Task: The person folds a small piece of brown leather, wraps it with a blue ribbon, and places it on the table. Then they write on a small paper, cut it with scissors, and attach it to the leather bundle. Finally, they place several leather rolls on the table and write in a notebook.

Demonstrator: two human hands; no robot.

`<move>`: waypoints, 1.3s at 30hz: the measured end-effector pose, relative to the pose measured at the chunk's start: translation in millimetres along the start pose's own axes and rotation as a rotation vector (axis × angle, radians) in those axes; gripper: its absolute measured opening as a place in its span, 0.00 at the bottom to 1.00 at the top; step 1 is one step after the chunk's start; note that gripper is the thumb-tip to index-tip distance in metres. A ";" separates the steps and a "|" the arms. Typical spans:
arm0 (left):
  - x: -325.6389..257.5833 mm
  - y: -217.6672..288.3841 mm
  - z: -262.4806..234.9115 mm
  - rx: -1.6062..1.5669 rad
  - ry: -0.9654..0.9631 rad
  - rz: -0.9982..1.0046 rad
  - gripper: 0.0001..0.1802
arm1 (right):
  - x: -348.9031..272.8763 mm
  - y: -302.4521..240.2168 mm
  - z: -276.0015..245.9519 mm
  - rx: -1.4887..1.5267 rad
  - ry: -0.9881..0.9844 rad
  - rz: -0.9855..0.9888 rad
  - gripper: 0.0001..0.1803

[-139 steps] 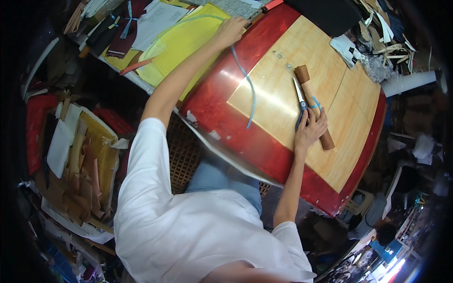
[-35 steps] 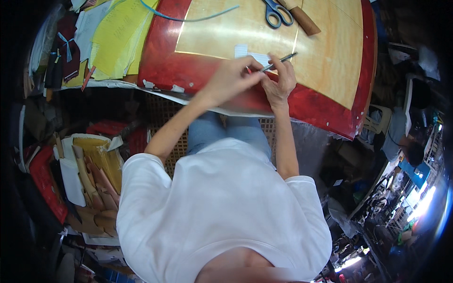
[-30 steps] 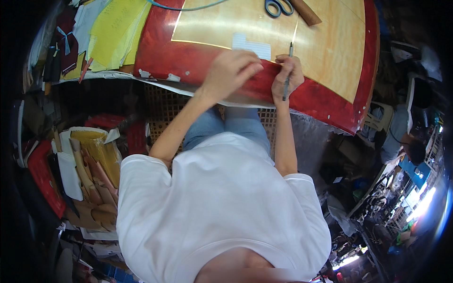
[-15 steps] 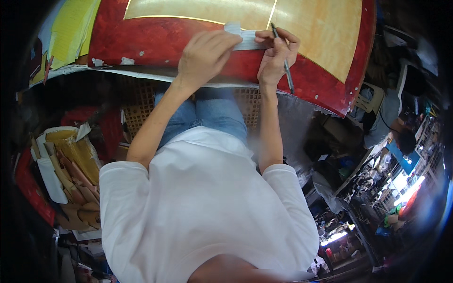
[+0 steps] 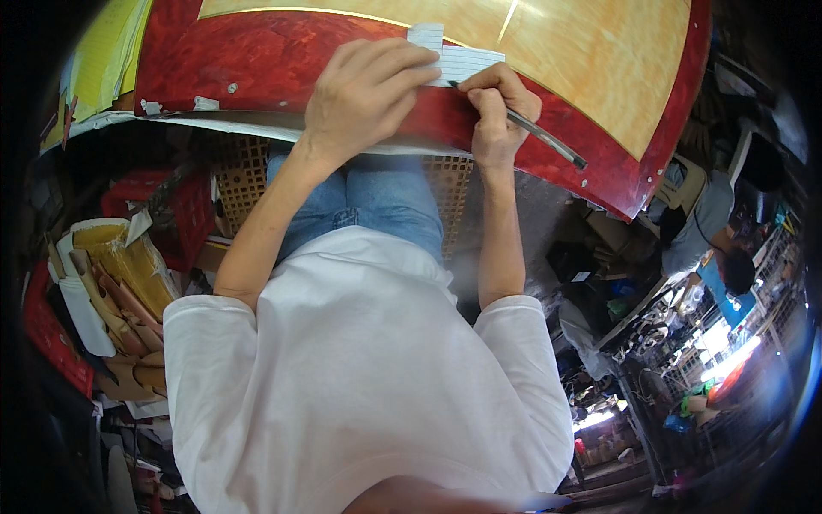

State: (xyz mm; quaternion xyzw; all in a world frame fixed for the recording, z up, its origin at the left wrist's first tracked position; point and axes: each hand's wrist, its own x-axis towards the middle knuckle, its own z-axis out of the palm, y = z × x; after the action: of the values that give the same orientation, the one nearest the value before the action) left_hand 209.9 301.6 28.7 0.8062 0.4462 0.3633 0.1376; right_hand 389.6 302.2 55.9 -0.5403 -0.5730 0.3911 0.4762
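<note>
A small piece of lined white paper [image 5: 471,63] lies on the red border of the table, with a narrow strip sticking up at its left. My left hand [image 5: 364,94] rests beside and over its left edge. The fingers are outstretched and slightly bent, the fingertips touching the paper; the thumb is hidden. My right hand [image 5: 503,111] pinches a dark pen [image 5: 548,137] between thumb and fingers. The pen's tip is at the paper's lower edge, and its other end slants down to the right, past the hand.
The table [image 5: 240,56] has a red rim around a yellowish inlaid panel [image 5: 591,64]. Yellow sheets [image 5: 107,60] lie at its far left. A box of leather-like pieces [image 5: 116,300] stands at lower left, near a red crate [image 5: 163,214]. Cluttered shelves [image 5: 685,343] fill the right side.
The pen has swung from nearly upright across my right hand to a slant with its tip at the paper. More of the paper shows. My left hand has shifted slightly left.
</note>
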 end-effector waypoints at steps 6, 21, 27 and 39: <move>-0.2 1.3 1.7 0.033 -0.004 0.002 0.16 | 3.7 0.4 -0.7 -0.031 -0.025 -0.014 0.08; -0.9 1.1 2.6 0.057 0.007 0.016 0.19 | 5.0 -1.9 0.0 -0.163 -0.078 -0.081 0.08; -0.8 0.5 3.1 0.052 0.001 0.019 0.19 | 4.0 -3.1 0.4 -0.177 -0.056 -0.060 0.07; 0.0 0.6 3.8 0.052 0.017 0.024 0.19 | 3.4 -1.8 -0.6 -0.190 -0.036 -0.098 0.06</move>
State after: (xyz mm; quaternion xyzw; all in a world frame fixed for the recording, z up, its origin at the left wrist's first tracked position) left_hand 213.0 301.7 26.3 0.8117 0.4467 0.3602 0.1086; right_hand 389.9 305.3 58.3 -0.5470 -0.6417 0.3209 0.4312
